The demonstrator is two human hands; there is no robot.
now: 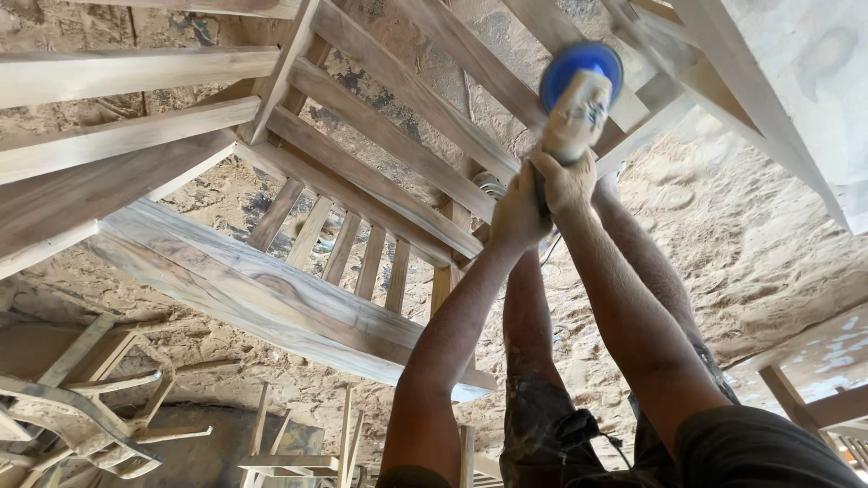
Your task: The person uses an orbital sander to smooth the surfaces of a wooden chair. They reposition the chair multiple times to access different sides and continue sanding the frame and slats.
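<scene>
Both my hands grip a dust-coated power sander with a round blue disc end. My right hand wraps the tool's body just behind the head. My left hand holds the rear of the tool beside it. The disc end is pressed against a rail of an unfinished slatted wooden furniture frame, near its upper right corner. The frame's wide pale plank runs diagonally below the slats. My legs show between my arms.
The ground is covered in sawdust. Bare wooden chair frames lie at the lower left and another frame at the lower right. A whitish board fills the upper right corner. A cable trails near the tool.
</scene>
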